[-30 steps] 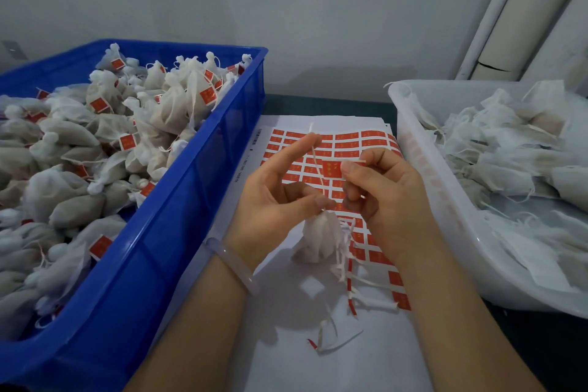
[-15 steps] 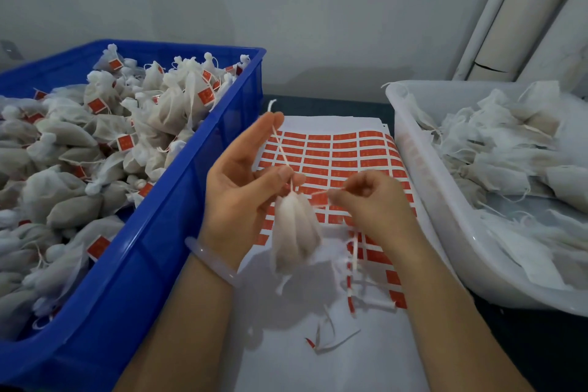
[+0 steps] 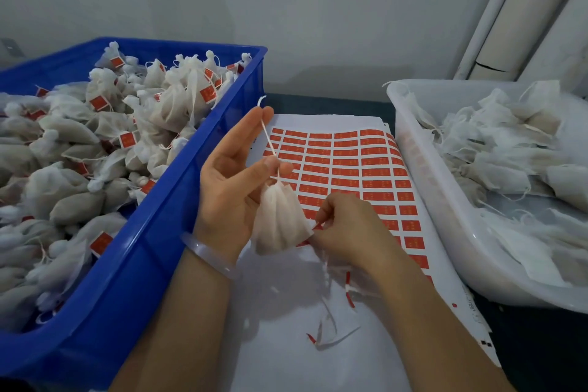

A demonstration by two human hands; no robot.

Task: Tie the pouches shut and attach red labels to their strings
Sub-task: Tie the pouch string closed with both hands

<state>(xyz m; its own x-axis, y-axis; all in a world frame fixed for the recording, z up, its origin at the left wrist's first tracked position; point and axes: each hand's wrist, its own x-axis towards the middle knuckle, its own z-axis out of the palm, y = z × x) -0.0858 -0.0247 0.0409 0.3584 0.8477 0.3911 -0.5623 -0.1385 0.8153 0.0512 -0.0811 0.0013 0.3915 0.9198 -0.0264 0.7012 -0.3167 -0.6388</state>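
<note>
Blue crate point(image 3: 178, 207) holds red-labelled pouches point(image 3: 178, 99); white tub point(image 3: 423, 175) holds plain pouches point(image 3: 496, 153)

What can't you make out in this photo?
All in the head view:
Print on the red labels: too small and blurred.
Whether the right hand holds a label: hidden by its own fingers and the pouch.
Pouch contents: hidden by the cloth.
White tub: cut off by the right edge.

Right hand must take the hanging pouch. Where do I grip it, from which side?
Grip the pouch at its gathered neck, just below where the left hand pinches the string, coming from the right. The cloth is bunched narrow there; lower down the body flares soft and wide, and the left palm blocks the other side.
</note>
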